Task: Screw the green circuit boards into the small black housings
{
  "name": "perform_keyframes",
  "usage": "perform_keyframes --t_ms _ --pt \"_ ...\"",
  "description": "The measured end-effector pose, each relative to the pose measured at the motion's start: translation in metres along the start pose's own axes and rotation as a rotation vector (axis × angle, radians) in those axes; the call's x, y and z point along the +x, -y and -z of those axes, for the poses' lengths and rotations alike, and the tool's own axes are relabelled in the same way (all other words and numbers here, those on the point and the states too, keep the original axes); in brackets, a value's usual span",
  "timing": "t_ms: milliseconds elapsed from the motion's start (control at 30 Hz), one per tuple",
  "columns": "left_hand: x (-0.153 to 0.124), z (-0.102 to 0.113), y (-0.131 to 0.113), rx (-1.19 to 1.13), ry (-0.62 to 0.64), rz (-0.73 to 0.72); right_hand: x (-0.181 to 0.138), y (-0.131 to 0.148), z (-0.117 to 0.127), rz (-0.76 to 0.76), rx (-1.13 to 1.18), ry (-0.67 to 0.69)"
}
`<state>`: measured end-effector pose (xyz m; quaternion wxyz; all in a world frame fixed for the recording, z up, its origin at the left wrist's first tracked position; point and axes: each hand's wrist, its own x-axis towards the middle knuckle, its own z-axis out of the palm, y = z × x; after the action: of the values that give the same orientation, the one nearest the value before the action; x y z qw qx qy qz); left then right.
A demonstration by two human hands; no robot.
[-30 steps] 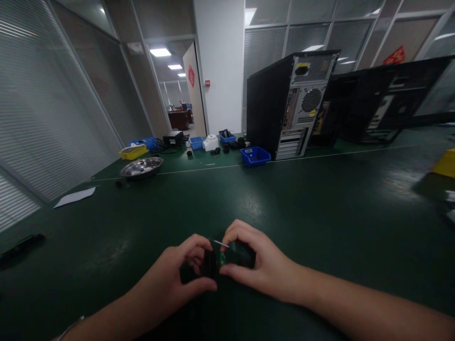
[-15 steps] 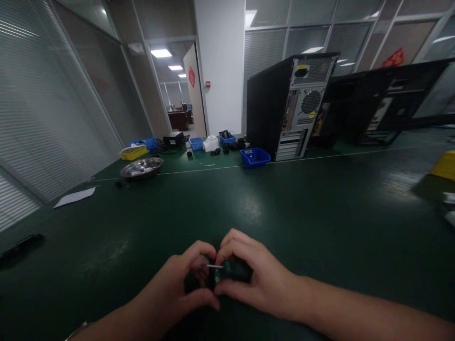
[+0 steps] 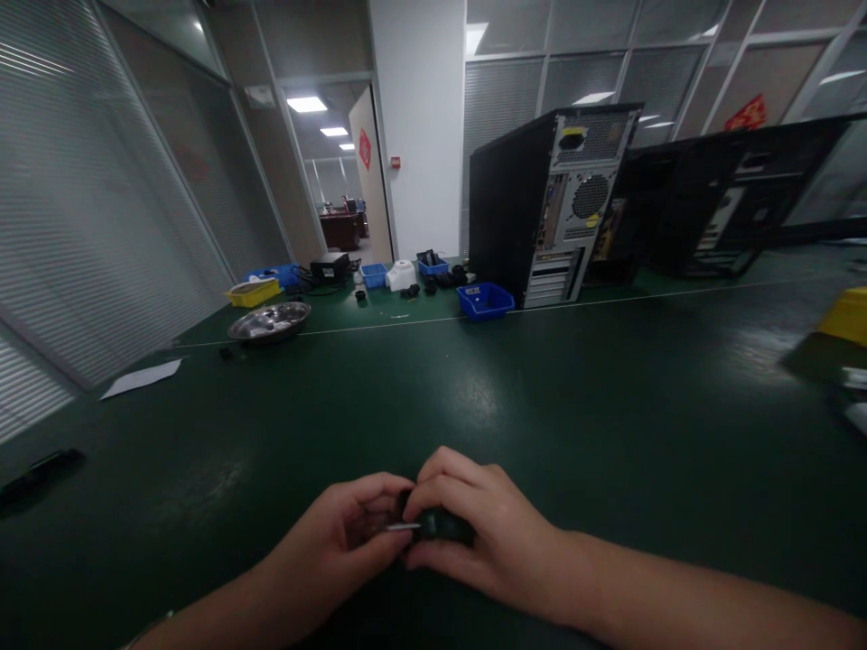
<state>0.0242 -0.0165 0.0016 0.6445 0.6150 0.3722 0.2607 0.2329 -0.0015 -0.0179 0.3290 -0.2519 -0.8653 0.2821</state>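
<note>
In the lower middle of the head view, my right hand (image 3: pixel 484 528) wraps its fingers and thumb round a dark, rounded piece (image 3: pixel 443 525). From the left end of that piece a thin metal rod (image 3: pixel 405 526) reaches into my left hand (image 3: pixel 345 533). My left thumb and fingers close about the rod, and the fingertips of both hands nearly meet. A small dark part shows between the fingertips above the rod. The rod's left end is hidden, and I cannot tell whether it is fixed to the dark piece.
A black pen-shaped thing (image 3: pixel 41 474) and a white paper (image 3: pixel 141 377) lie to the left. Farther back are a metal dish (image 3: pixel 269 316), a yellow tray (image 3: pixel 253 292), a blue bin (image 3: pixel 486 301) and a black computer case (image 3: pixel 515 203). A yellow bin (image 3: pixel 843 318) stands far right.
My left thumb and fingers have closed in round the rod. The dark piece and rod have dropped slightly, and the green circuit board seen beside them is now covered.
</note>
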Motion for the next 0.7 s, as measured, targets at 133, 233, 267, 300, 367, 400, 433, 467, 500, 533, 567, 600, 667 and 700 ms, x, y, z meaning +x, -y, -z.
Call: perform_keyframes --t_ms 133,233,267,300,367,400,433,467,500,533,567,600,667,700 --pt "-0.001 0.004 0.003 -0.017 -0.045 -0.046 -0.001 0.000 0.001 0.043 0.026 -0.008" --pt "0.002 0.016 0.002 -0.016 -0.221 -0.093 -0.001 0.000 0.004 0.020 0.079 -0.050" --pt "0.004 0.023 0.001 -0.036 -0.315 -0.111 0.000 -0.001 0.004 0.007 0.089 -0.062" --pt "0.007 0.031 0.001 -0.080 -0.428 -0.134 0.000 -0.001 0.005 -0.007 0.097 -0.072" --pt "0.013 0.051 0.001 -0.246 -0.703 -0.172 0.001 -0.002 0.005 -0.030 0.108 -0.087" --pt "0.016 0.063 0.002 -0.342 -0.836 -0.190 0.001 -0.003 0.005 -0.036 0.113 -0.095" --pt "0.018 0.074 0.003 -0.383 -0.922 -0.209 0.001 -0.003 0.005 -0.039 0.118 -0.101" --pt "0.021 0.086 0.005 -0.409 -0.990 -0.228 0.001 -0.004 0.005 -0.044 0.122 -0.105" --pt "0.022 0.096 0.007 -0.433 -1.056 -0.245 0.001 -0.004 0.005 -0.042 0.126 -0.108" --pt "0.023 0.106 0.009 -0.454 -1.114 -0.258 0.001 -0.004 0.004 -0.045 0.130 -0.108" --pt "0.024 0.113 0.011 -0.473 -1.163 -0.265 0.001 -0.004 0.004 -0.049 0.135 -0.109" --pt "0.024 0.119 0.013 -0.491 -1.199 -0.266 0.001 -0.004 0.004 -0.051 0.138 -0.105" --pt "0.025 0.126 0.015 -0.515 -1.240 -0.266 0.001 -0.003 0.005 -0.057 0.144 -0.104" --pt "0.025 0.127 0.016 -0.521 -1.250 -0.269 0.002 -0.002 0.005 -0.058 0.144 -0.101"
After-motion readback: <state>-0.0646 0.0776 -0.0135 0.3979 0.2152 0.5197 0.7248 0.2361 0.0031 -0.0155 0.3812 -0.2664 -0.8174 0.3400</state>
